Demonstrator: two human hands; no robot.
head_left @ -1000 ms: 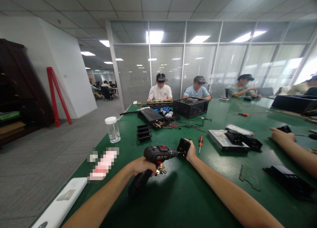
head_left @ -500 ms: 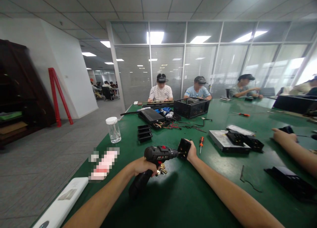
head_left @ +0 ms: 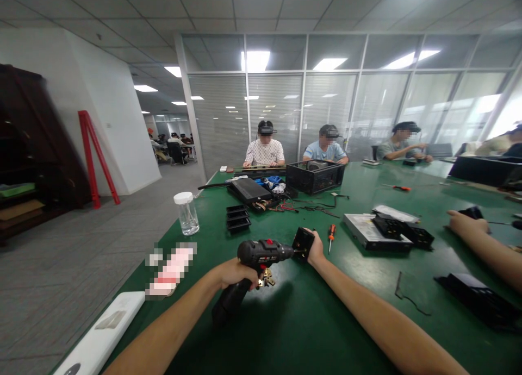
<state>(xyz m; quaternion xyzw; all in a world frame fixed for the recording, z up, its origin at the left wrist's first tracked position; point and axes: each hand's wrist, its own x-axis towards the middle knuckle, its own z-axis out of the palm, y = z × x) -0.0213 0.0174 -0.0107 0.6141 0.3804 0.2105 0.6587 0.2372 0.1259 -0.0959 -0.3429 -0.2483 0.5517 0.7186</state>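
My left hand (head_left: 238,273) is wrapped round the grip of a black cordless drill (head_left: 265,252), its chuck pointing right. In my right hand (head_left: 316,250) is a small black plastic part (head_left: 302,243) with brass-coloured bits on its face, held up off the table. The drill's bit meets that face; whether it sits in a screw is too small to tell. Several brass-coloured metal pieces (head_left: 269,279) lie on the green table just behind the drill's handle. An orange-handled screwdriver (head_left: 331,235) lies to the right of my right hand.
Black trays (head_left: 237,219) and a clear jar (head_left: 188,217) stand ahead on the left. A black metal case (head_left: 315,177), cables and parts lie farther back. To the right is a silver box (head_left: 362,231) with black parts; a co-worker's hand (head_left: 468,222) is beyond it.
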